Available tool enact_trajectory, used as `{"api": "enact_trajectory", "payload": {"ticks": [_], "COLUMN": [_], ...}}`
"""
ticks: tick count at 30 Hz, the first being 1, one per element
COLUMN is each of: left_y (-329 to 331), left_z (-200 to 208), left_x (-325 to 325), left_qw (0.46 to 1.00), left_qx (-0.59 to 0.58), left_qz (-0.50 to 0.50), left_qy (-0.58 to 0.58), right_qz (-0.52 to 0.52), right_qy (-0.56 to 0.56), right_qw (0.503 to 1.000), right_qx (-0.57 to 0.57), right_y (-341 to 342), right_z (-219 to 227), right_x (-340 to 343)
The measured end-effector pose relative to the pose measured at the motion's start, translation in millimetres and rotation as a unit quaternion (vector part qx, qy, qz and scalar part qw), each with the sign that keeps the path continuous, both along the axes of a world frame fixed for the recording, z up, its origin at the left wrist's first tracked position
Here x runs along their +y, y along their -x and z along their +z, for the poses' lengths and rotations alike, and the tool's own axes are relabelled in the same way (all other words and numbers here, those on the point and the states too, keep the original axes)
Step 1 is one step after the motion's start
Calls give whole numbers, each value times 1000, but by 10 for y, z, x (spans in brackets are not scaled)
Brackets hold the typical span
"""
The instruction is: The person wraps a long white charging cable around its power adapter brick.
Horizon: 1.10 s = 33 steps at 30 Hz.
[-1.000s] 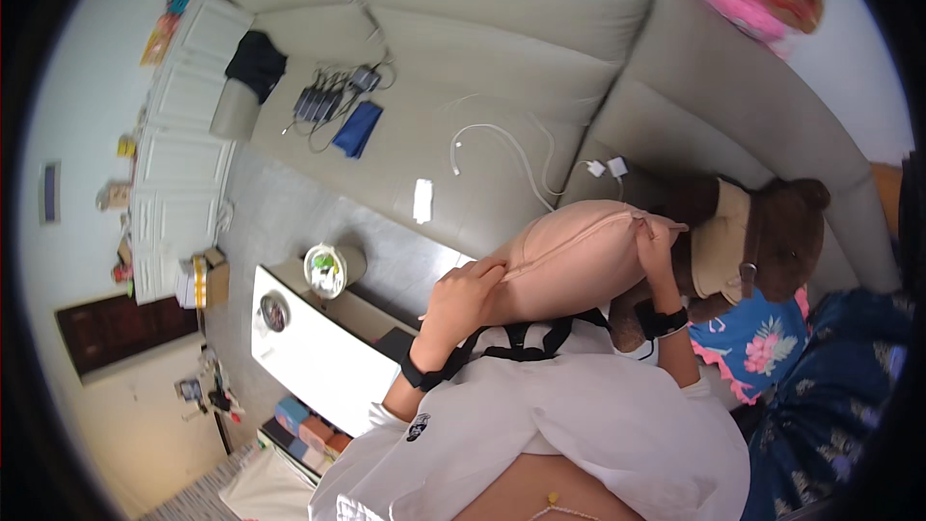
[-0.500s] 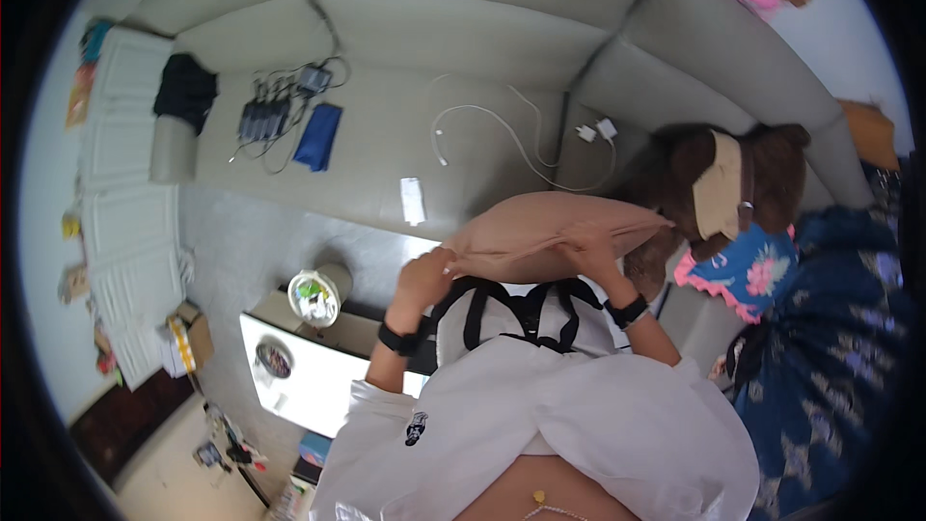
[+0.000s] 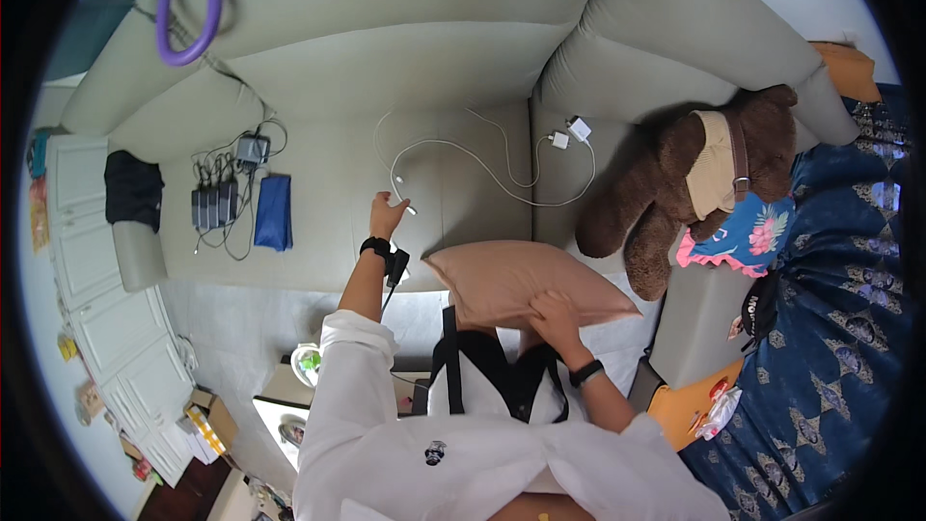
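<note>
My left hand (image 3: 388,217) reaches over the seat of the grey sofa. Its thumb and fingers are apart, beside the plug end of a white charging cable (image 3: 479,165); whether it touches the cable I cannot tell. A pinkish-brown cushion (image 3: 492,275) lies tilted across my lap. My right hand (image 3: 556,318) grips the cushion's near side with curled fingers. The cable runs in loops to two white charger plugs (image 3: 569,133) on the sofa's right part. My left forearm mostly hides a small white item at the seat's front edge.
A blue pouch (image 3: 273,213) and several black adapters (image 3: 214,203) with tangled cords lie on the left seat. At right sits a brown teddy bear (image 3: 656,169) near a blue floral pillow (image 3: 757,232). Behind my left arm is a low table holding a white bin (image 3: 306,364).
My left hand has let go of the cushion and moved forward to the white cable. The cushion has tipped flatter, with my right hand still on it. The view has shifted.
</note>
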<state>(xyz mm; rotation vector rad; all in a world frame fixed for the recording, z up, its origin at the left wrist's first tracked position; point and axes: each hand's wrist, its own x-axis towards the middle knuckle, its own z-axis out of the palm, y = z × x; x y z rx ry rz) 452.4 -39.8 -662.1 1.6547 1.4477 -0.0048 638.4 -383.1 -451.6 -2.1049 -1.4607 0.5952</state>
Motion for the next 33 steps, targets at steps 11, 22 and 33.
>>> {"api": "enact_trajectory", "payload": {"ticks": [11, 22, 33], "left_y": [-388, -295, -472], "left_z": [-1446, -624, 3688], "left_x": [112, 182, 16], "left_qw": [984, 985, 904], "left_qx": [58, -20, -420], "left_qz": [163, 102, 41], "left_qy": [-50, -137, 73], "right_qz": [10, 15, 25], "right_qy": [70, 141, 101], "right_qw": [996, 990, 989], "right_qx": [-58, -9, 104], "right_y": [330, 289, -11], "right_z": [6, 188, 50], "right_x": [-351, -212, -308]}}
